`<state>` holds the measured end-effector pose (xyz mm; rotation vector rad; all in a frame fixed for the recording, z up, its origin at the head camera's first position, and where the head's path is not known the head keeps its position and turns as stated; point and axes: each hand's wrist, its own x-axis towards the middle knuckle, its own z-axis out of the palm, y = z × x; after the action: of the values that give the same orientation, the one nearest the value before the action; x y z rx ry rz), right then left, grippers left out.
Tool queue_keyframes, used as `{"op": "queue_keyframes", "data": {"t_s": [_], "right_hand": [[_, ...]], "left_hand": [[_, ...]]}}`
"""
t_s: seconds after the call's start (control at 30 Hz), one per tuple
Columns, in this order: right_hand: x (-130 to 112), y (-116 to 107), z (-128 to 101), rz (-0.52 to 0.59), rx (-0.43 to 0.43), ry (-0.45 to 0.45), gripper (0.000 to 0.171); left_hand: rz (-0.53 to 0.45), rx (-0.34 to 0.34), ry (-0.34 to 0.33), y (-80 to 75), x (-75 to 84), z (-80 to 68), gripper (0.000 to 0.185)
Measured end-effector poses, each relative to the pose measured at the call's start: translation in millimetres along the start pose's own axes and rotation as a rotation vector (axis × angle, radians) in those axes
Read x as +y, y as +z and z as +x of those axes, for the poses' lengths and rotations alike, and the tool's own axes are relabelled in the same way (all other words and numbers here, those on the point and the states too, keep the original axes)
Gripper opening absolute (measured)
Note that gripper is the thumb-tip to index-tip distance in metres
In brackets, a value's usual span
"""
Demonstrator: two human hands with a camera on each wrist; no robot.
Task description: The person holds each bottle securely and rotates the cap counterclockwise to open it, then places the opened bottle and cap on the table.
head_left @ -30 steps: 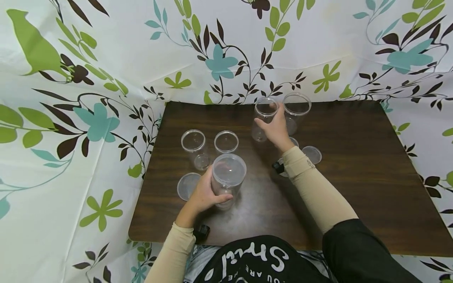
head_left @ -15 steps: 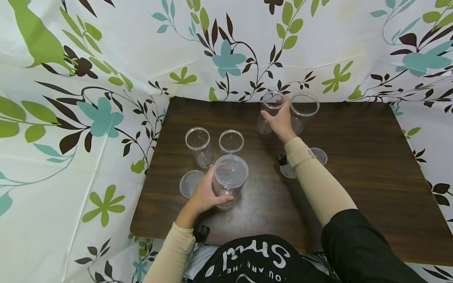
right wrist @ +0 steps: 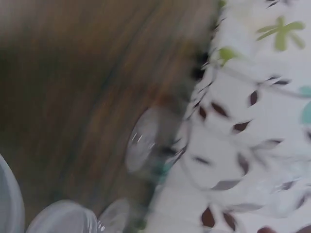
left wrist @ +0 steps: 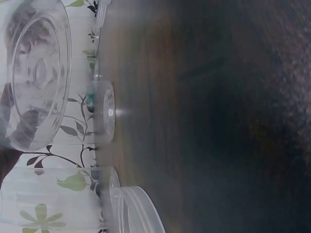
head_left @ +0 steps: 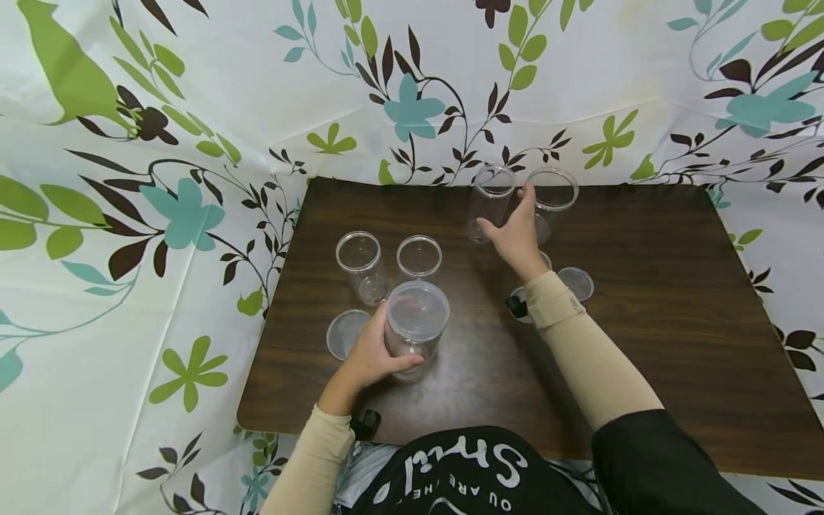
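Observation:
My left hand (head_left: 373, 350) grips a clear plastic jar (head_left: 417, 345) topped with a translucent lid (head_left: 418, 310), near the front of the table. The left wrist view shows the round base of this jar (left wrist: 40, 73) raised off the tabletop. At the back, my right hand (head_left: 520, 239) is spread beside a tall lidless jar (head_left: 491, 204), thumb in front of it and fingers apart from its rim. Just right of that jar stands a wider lidless one (head_left: 553, 197), partly hidden by the fingers.
Two lidless jars, one at left (head_left: 359, 261) and its neighbour (head_left: 419, 257), stand behind the held jar. Flat lids lie on the dark wooden table (head_left: 656, 322): one at left (head_left: 346, 335), another at right (head_left: 576, 284), and more partly under my right wrist. A patterned curtain (head_left: 225, 86) borders the table.
My right hand carries the tall jar slightly back, then lets go and draws a little to the right of it. The left hand keeps its hold on the lidded jar.

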<state>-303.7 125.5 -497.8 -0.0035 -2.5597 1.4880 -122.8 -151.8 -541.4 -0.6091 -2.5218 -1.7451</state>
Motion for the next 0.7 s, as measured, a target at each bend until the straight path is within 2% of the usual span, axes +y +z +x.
{"op": "queue_keyframes", "data": {"t_s": [0.13, 0.2, 0.33, 0.43, 0.5, 0.6, 0.7], "right_hand": [[-15, -1, -38, -0.029, 0.007, -0.046, 0.103], [-20, 5, -53, -0.026, -0.037, -0.099, 0.102], [-21, 25, -73, -0.009, -0.231, -0.163, 0.107], [-15, 42, -82, 0.024, -0.396, -0.119, 0.114], [-10, 52, -85, 0.062, -0.461, -0.082, 0.115], [-7, 65, -88, 0.119, -0.488, -0.073, 0.116], [-6, 73, -89, 0.14, -0.475, -0.092, 0.114]], "left_hand": [[-0.02, 0.009, 0.0, -0.7, -1.4, -2.7, 0.1], [-0.031, 0.013, 0.005, -1.1, -1.4, -3.2, 0.102], [-0.031, 0.023, 0.014, -1.0, 0.8, -2.2, 0.107], [-0.032, 0.029, 0.014, -1.3, 2.1, -3.5, 0.107], [-0.038, 0.028, 0.012, -1.5, 2.3, -4.5, 0.106], [-0.043, 0.022, 0.006, -1.7, 1.9, -5.8, 0.102], [-0.042, 0.017, 0.005, -1.6, 1.9, -6.4, 0.102]]}}
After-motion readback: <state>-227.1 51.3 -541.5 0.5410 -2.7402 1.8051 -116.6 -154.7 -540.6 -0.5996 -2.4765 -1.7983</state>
